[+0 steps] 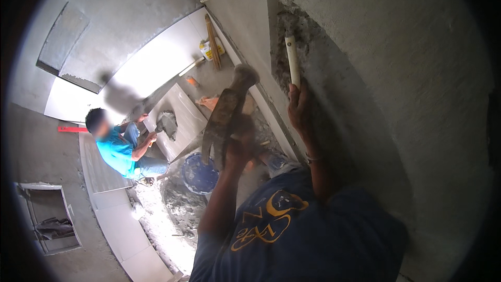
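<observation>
A claw hammer [225,105] is raised close in front of me, its dark, worn head toward me. My left hand [240,146], somewhat blurred, is closed around its handle, most of which the head hides. Higher up on the right, my right hand [298,107] has its fingers wrapped around the lower end of a cream-coloured tube [291,60]. The tube's upper end points into a rough, chipped-out recess [313,36] in the grey plastered wall. Whether the tube touches the recess is unclear.
To the left a person in a bright blue shirt [117,151] crouches, working grey mortar [167,124] on a large tile [182,117]. A blue bucket [200,173] stands between us. Wooden sticks [212,42] lean in the far corner. A red level [72,129] lies beyond the person.
</observation>
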